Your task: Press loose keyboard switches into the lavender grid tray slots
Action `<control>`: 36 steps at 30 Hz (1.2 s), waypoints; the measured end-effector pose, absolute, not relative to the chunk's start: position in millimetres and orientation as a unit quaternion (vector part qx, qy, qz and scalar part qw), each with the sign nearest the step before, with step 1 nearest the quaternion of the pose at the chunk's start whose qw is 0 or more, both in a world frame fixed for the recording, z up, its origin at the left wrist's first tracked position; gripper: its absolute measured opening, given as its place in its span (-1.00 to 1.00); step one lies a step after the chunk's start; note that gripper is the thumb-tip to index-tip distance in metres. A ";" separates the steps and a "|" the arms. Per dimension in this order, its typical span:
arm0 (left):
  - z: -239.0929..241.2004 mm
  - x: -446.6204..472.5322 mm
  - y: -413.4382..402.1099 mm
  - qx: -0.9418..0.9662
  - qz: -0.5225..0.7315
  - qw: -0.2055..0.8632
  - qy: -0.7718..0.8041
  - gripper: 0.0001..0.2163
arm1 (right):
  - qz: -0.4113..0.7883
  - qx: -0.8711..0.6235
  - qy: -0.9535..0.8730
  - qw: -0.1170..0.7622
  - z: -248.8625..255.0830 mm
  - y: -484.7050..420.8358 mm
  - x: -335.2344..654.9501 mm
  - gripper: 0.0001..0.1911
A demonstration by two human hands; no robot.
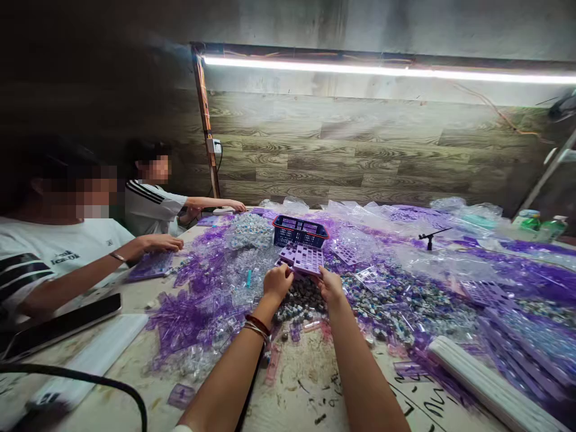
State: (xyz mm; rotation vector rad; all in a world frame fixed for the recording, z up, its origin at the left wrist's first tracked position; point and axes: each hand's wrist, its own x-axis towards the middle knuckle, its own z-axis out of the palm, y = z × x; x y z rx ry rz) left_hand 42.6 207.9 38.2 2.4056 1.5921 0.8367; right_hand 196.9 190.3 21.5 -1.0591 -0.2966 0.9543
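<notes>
Out in front of me, a light purple plate with rows of square holes (309, 259) is held tilted above a heap of small parts. My right hand (330, 283) grips its lower right corner, with the fingers partly out of sight behind it. At the lower left edge, my left hand (278, 282) is closed against the plate, thumb on top. Just behind the plate stands a dark blue basket (300, 231) with an orange-red rim. Small grey, white and blue pieces (306, 300) lie heaped below both hands.
Purple and clear plastic pieces (193, 318) cover the table's left side. More purple plates (522, 354) are stacked at right, beside a long white strip bundle (477, 372). Two people sit at left; one person's hand (164, 243) is over a purple plate. A phone (67, 321) lies nearby.
</notes>
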 end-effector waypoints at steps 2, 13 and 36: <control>37.3 45.9 204.0 0.818 0.266 0.072 0.504 -0.88 | 0.443 -0.478 -0.145 0.744 22.6 189.0 195.7 -0.94; 44.6 41.3 190.2 0.832 0.269 0.062 0.482 -0.77 | 0.484 -0.522 -0.254 0.654 64.5 146.6 232.2 -0.84; 25.8 24.9 62.1 0.988 0.122 0.042 0.081 -0.68 | 0.072 -0.798 -0.586 0.116 83.3 201.5 296.4 -0.80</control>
